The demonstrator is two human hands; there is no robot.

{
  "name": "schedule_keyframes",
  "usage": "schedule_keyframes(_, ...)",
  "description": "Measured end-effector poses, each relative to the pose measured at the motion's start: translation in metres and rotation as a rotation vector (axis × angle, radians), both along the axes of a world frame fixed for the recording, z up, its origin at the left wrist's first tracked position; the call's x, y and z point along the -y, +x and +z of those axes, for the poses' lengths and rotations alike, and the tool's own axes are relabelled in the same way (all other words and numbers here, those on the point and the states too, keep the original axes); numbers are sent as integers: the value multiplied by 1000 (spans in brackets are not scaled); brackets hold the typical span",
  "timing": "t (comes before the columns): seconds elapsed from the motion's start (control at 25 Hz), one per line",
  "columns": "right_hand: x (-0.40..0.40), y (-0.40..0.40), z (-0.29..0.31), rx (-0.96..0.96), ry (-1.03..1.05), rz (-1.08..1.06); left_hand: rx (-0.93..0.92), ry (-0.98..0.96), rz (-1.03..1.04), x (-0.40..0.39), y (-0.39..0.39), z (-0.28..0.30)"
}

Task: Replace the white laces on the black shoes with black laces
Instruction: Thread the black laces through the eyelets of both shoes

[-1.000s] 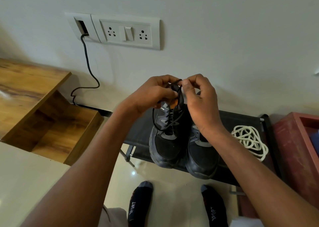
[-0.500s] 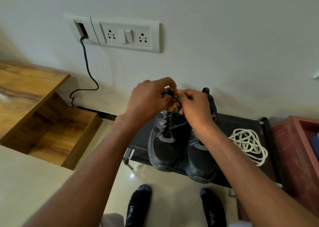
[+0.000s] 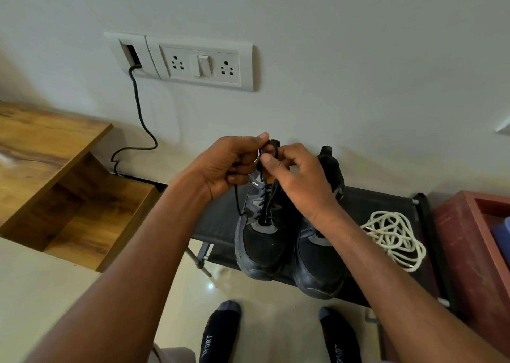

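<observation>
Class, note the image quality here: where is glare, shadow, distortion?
Head view: a small glare spot on the glossy floor under the rack; soft shadows beneath the wooden shelf; wide-angle lens tilts the switch plate; hands and shoes sharp.

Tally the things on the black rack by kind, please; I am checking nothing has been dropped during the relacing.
Black shoes: 2, the left shoe and the right shoe
Black laces: 1 visible, the black lace in the left shoe, pinched by the left hand and right hand
Heaps of white laces: 1
Total: 4
</observation>
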State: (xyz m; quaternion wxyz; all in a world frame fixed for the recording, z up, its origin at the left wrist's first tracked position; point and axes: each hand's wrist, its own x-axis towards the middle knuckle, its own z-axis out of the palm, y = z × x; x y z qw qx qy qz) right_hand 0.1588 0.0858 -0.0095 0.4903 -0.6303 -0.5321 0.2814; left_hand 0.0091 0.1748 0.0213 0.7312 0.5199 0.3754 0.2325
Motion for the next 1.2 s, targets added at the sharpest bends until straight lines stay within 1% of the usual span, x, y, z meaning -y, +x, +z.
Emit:
schedule_keyframes(0.04,0,1,1,-23,23,-27,-4,0,30,-1,-1,0)
schedule_keyframes(0.08,1,2,5,-100,72,-105,-1,-9,75,-3,-2,-1)
schedule_keyframes(0.12,2,6,10,-210,128,-231,8,-19,120,-5,-5,-3)
schedule_keyframes(0.16,2,13,14,-268,180,-382,18,-28,160,-7,-7,-5)
schedule_keyframes(0.2,2,20,15,-222,201,-527,22,-29,189,-8,-9,-6)
schedule_keyframes(0.24,3,28,12,-43,179,-649,18,-22,205,-7,-10,-6)
schedule_keyframes(0.28,4,32,8,186,154,-700,4,-4,208,-7,-10,-6)
schedule_keyframes(0.32,5,32,5,358,150,-647,-19,25,198,-6,-8,-6)
schedule_keyframes(0.36,5,29,4,432,156,-535,-46,58,181,-5,-6,-6)
schedule_keyframes(0.4,4,25,2,408,169,-396,-70,91,159,-4,-4,-5)
schedule_keyframes(0.44,2,20,1,337,168,-266,-89,117,137,-3,-3,-4)
schedule_keyframes(0.48,1,15,3,246,154,-165,-100,135,117,-1,-1,-3)
schedule_keyframes(0.52,0,11,4,166,141,-108,-101,147,97,0,1,-2)
schedule_keyframes(0.56,-1,10,4,109,136,-97,-96,155,80,0,2,-3)
schedule_keyframes(0.64,-2,12,4,69,118,-190,-130,196,84,-2,2,-6)
schedule_keyframes(0.68,-1,16,4,109,85,-286,-232,286,111,-5,-2,-10)
schedule_keyframes(0.72,0,23,3,192,16,-393,-414,434,145,-10,-7,-18)
schedule_keyframes(0.76,1,30,1,305,-77,-481,-639,587,173,-13,-14,-27)
schedule_keyframes(0.8,3,36,0,435,-166,-518,-817,668,180,-17,-21,-36)
schedule_keyframes(0.84,4,39,-2,564,-222,-489,-894,647,142,-18,-26,-42)
schedule_keyframes(0.88,6,38,-4,662,-243,-403,-892,582,65,-17,-29,-46)
schedule_keyframes(0.92,7,35,-5,701,-244,-288,-863,541,-20,-16,-28,-47)
schedule_keyframes(1.0,7,25,-5,639,-255,-112,-783,543,-128,-12,-20,-46)
schedule_keyframes(1.08,5,17,-11,565,-293,-54,-683,545,-142,-7,-10,-46)
schedule_keyframes(1.2,5,12,-15,534,-263,-94,-624,585,-95,-5,1,-48)
